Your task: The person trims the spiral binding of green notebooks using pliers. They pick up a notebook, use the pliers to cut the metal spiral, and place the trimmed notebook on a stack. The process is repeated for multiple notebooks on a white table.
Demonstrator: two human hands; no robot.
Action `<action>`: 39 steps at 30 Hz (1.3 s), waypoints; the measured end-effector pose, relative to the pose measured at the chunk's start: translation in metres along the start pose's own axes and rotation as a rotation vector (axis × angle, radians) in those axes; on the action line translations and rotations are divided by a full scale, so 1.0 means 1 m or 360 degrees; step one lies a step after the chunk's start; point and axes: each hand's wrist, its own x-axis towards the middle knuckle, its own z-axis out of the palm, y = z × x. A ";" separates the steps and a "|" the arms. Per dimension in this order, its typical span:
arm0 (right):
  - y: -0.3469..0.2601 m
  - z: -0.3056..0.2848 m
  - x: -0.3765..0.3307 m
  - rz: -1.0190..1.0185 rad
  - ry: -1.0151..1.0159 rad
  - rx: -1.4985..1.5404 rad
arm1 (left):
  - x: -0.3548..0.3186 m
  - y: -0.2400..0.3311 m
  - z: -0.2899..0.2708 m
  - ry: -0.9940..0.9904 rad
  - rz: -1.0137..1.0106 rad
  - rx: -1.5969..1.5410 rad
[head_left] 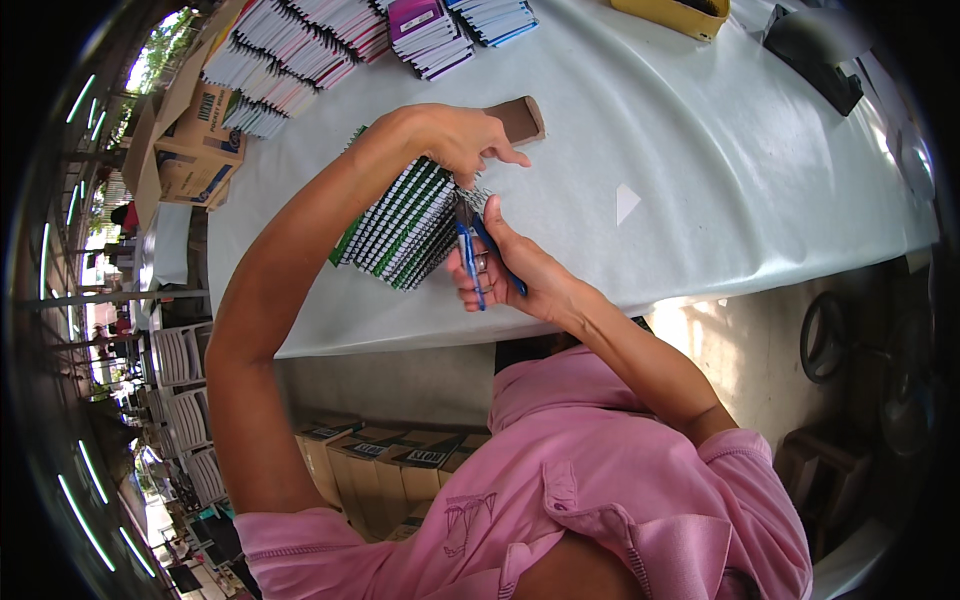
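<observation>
A stack of spiral-bound notebooks (pixel 398 228) with green covers and white-and-black coils lies near the table's front edge. My left hand (pixel 450 138) arches over its far right end, one finger pointing out to the right. The other fingers bend down onto the notebooks and hold them; their tips are partly hidden. Blue-handled pliers (pixel 466 250) are in my right hand (pixel 525 268), its fingers round the handles. Their jaws point away from me and meet the coil ends just below my left fingers. A brown block (pixel 518 120) sits right behind my left hand.
Piles of notebooks (pixel 290 55) stand at the far left, with purple ones (pixel 428 38) beside them. An open cardboard box (pixel 200 150) is at the left edge. A yellow tray (pixel 680 15), a black device (pixel 815 65) and a white paper scrap (pixel 627 204) lie rightward.
</observation>
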 end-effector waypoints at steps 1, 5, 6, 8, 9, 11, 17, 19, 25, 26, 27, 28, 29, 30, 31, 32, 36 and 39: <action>0.001 0.007 -0.002 -0.0024 0.0168 -0.0084 | 0.000 -0.002 0.000 -0.0010 -0.0007 -0.0059; 0.003 -0.006 0.004 -0.0039 0.0071 -0.0054 | 0.002 0.003 -0.003 -0.0089 -0.0041 -0.0030; 0.001 -0.006 0.003 -0.0046 0.0082 -0.0063 | 0.002 0.004 -0.003 -0.0092 -0.0049 -0.0033; 0.000 -0.006 0.003 -0.0036 0.0081 -0.0071 | 0.003 0.004 -0.003 -0.0099 -0.0062 -0.0043; 0.000 -0.006 0.002 -0.0021 0.0069 -0.0068 | 0.003 0.003 -0.003 -0.0102 -0.0067 -0.0048; 0.000 -0.007 0.004 -0.0019 0.0051 -0.0057 | 0.005 0.002 -0.003 -0.0114 -0.0073 -0.0050; -0.002 -0.009 0.006 -0.0012 0.0059 -0.0057 | 0.009 0.004 -0.004 -0.0150 -0.0067 0.0056; 0.001 -0.005 0.002 0.0021 0.0084 -0.0058 | 0.010 0.003 -0.004 -0.0162 -0.0074 0.0079; -0.001 -0.004 0.005 -0.0050 0.0099 0.0006 | 0.011 0.002 -0.002 -0.0111 -0.0038 0.0112; 0.001 -0.010 0.009 -0.0005 -0.0088 0.0134 | 0.011 0.003 -0.001 -0.0114 -0.0072 0.0183; 0.003 -0.017 0.013 0.0037 -0.0272 0.0264 | 0.013 0.007 0.000 -0.0118 -0.0102 0.0256; 0.004 -0.023 0.015 0.0078 -0.0456 0.0392 | 0.014 0.010 0.001 -0.0122 -0.0131 0.0330; 0.007 -0.030 0.015 0.0088 -0.0453 0.0369 | 0.014 0.013 0.000 -0.0125 -0.0133 0.0358; 0.006 -0.031 0.011 0.0102 -0.0449 0.0346 | 0.013 0.017 -0.002 -0.0128 -0.0135 0.0382; 0.006 -0.030 0.008 0.0115 -0.0445 0.0323 | 0.013 0.019 -0.003 -0.0130 -0.0137 0.0407; 0.008 -0.027 0.008 0.0072 -0.0211 0.0215 | 0.013 0.014 -0.003 -0.0116 -0.0096 0.0344; 0.007 -0.011 0.008 -0.0007 0.0154 0.0009 | 0.014 0.002 -0.002 -0.0104 -0.0051 0.0187; 0.007 -0.021 0.011 -0.0013 0.0082 0.0007 | 0.016 0.004 -0.003 -0.0125 -0.0035 0.0159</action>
